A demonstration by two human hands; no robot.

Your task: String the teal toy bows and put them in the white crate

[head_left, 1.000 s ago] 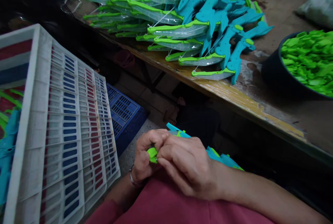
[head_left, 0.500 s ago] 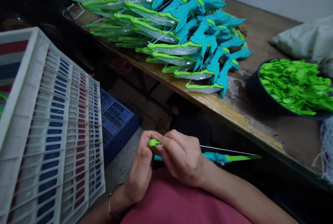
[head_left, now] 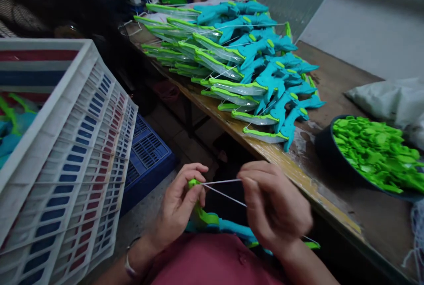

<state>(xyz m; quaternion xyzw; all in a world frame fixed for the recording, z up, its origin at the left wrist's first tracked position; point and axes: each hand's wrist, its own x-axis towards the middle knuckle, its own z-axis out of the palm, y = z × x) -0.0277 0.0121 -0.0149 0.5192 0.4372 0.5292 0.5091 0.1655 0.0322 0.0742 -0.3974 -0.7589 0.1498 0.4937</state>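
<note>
Your left hand [head_left: 180,201] pinches the bright green tip of a bow-shaped toy [head_left: 209,219] between thumb and fingers. Your right hand [head_left: 276,201], a little blurred, has its fingers curled closed on a white string [head_left: 221,182], whose two thin, taut strands spread from that tip in a narrow V. The toy sits just in front of your reddish shirt [head_left: 212,260], under your hands: smooth plastic by its look, a rounded green section joining a slim turquoise body (your right hand and wrist hide part of it).

Beyond, on the worn brown table [head_left: 331,66], similar toys [head_left: 271,73] lie in overlapping rows, glossy clear plastic along their green arms. Near them a dark round tub [head_left: 323,144] brims with flat green pieces [head_left: 374,152]. To your left stands a slatted white crate [head_left: 59,113], with a blue crate [head_left: 149,148] beside it.
</note>
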